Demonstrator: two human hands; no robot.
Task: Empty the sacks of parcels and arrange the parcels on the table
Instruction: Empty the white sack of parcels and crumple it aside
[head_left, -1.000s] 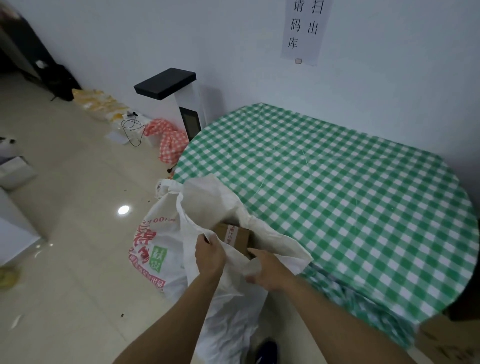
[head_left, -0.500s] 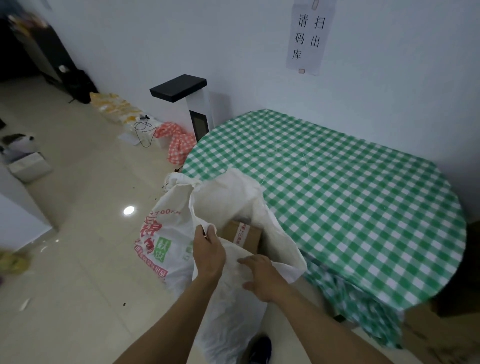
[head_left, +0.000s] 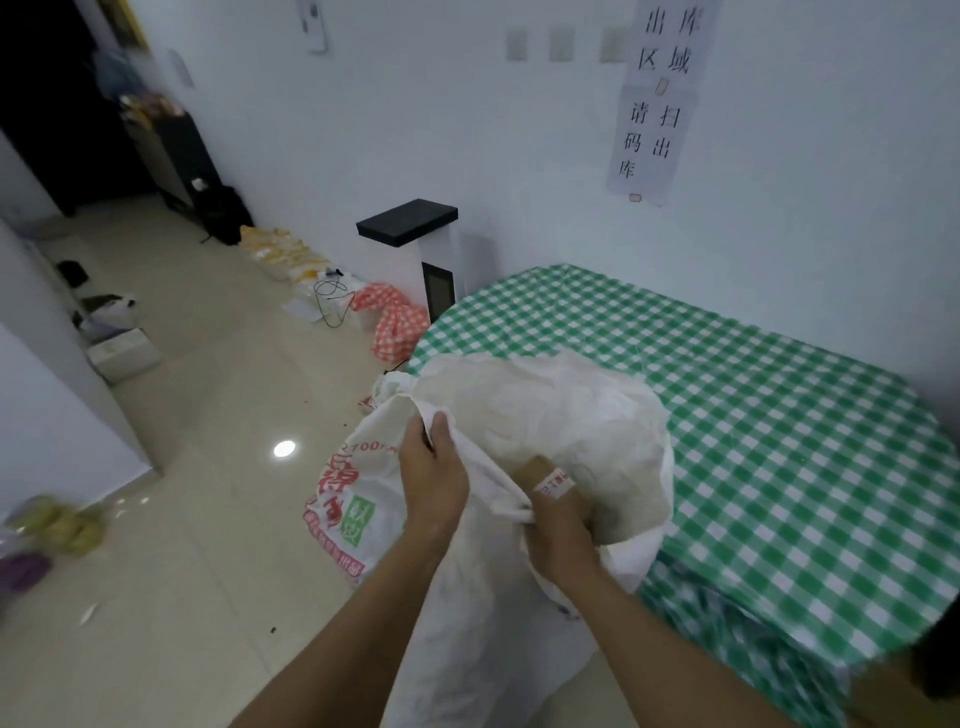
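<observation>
The green-checked table (head_left: 753, 415) by the white wall (head_left: 519, 156) is overlapped at its near edge by a sack (head_left: 545, 410), gripped at the mouth by the left hand (head_left: 434, 478) and the right hand (head_left: 558, 535), a parcel (head_left: 540, 470) lodged inside.

Head view, sole camera, wide-angle: worn at head height, faces forward and down; nearest the sack (head_left: 550, 415) at the bench's (head_left: 779, 447) near left edge; floor (head_left: 208, 519) left, wall (head_left: 519, 156) beyond.
</observation>
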